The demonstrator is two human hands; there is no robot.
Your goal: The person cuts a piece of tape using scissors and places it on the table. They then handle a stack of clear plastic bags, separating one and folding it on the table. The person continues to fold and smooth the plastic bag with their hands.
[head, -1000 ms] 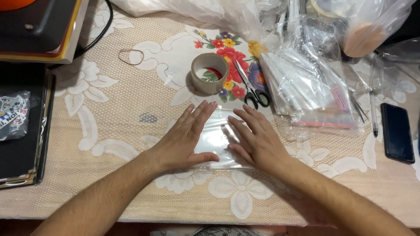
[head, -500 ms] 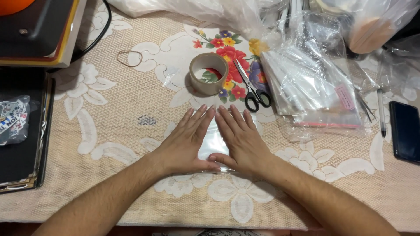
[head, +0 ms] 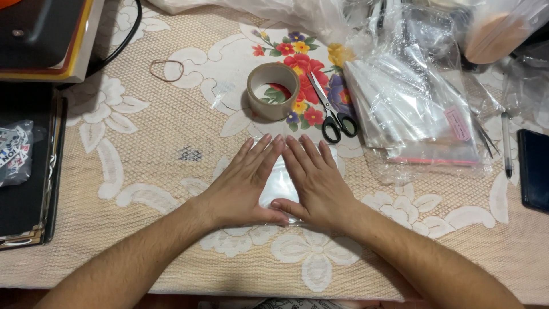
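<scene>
Left hand (head: 243,186) and right hand (head: 315,184), both open and flat, press a clear plastic sleeve (head: 279,186) onto the lace-covered surface (head: 143,143); uneven pressure could likely crease it or let it slide toward the scissors (head: 333,114).

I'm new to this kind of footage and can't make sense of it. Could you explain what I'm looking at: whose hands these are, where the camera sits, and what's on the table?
There is no machine here. The camera sits on a person's head and looks down, so the two bare forearms coming up from the bottom edge are that person's own. The left hand and right hand lie flat, palms down, fingertips almost meeting, pressing a small clear plastic bag against a lace tablecloth. Neither hand grips anything. Just beyond the fingers stand a roll of tape and black-handled scissors. To the right lies a pile of clear plastic bags, then a pen and a dark phone. At upper left lies a rubber band.
</scene>
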